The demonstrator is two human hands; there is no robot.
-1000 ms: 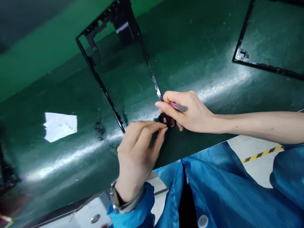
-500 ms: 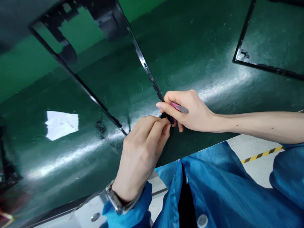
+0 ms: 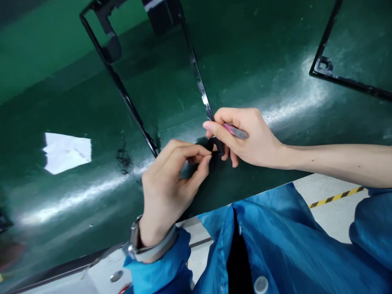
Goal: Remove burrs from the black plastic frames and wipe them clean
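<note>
A thin black rectangular frame (image 3: 130,107) lies on the green work surface, and its near corner reaches my hands. My right hand (image 3: 245,136) is closed round a pair of tweezers (image 3: 237,132) with pink and grey handles; their tips are hidden. Its fingers rest at the frame's right side, by a curved black piece (image 3: 218,145) in the corner. Thumb and forefinger of my left hand (image 3: 171,179) are pinched together at the frame's near edge, just left of that piece. What they pinch is too small to make out.
A torn white paper (image 3: 67,152) lies to the left on the green surface (image 3: 263,49). At the upper right is the corner of another black frame (image 3: 339,81). The near table edge runs just in front of my blue jacket (image 3: 294,237).
My left hand has shifted slightly left, its wrist turned so thumb and forefinger show. The right hand keeps the tweezers near the same corner. The view has shifted, and the frame appears turned.
</note>
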